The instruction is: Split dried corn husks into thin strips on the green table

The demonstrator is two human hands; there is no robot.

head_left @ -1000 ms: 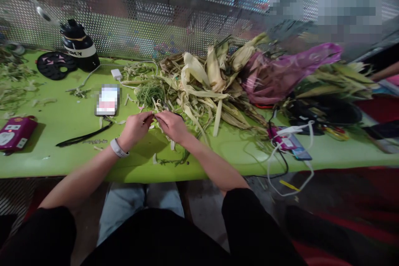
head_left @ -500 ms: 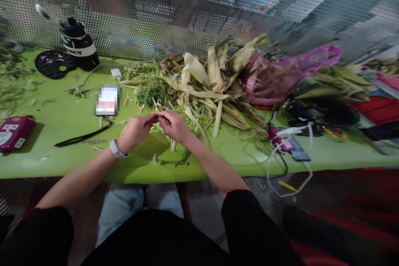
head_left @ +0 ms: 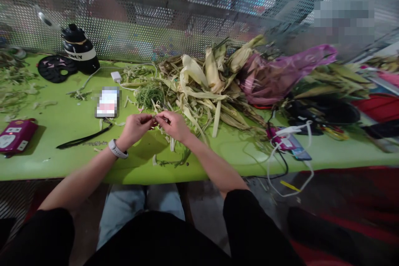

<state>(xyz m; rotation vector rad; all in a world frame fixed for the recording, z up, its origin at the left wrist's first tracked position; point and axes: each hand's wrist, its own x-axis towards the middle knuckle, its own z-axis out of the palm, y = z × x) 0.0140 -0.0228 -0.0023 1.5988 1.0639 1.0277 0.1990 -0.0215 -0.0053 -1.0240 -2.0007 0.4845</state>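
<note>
My left hand (head_left: 137,128) and my right hand (head_left: 174,125) meet over the near part of the green table (head_left: 131,170). The fingers of both are closed in a pinch, tips almost touching, on what looks like a thin pale strip of corn husk (head_left: 154,105) standing up behind them. Most of the strip is hidden by the fingers. Just beyond lies a tangle of thin green strands (head_left: 149,94). To its right rises a heap of dry corn husks (head_left: 215,77). Below my right hand, a few green shreds (head_left: 174,161) rest near the table edge.
A phone (head_left: 107,102) with a black strap lies left of my hands. Further left are a purple power socket (head_left: 18,135) and a black bottle (head_left: 82,52). On the right sit a pink plastic bag (head_left: 274,77) and tangled white cables (head_left: 289,131). Perforated metal (head_left: 174,12) closes off the back.
My hands have shifted very slightly, with the fingertips still together. The view has tilted a little. Objects on the table lie as before.
</note>
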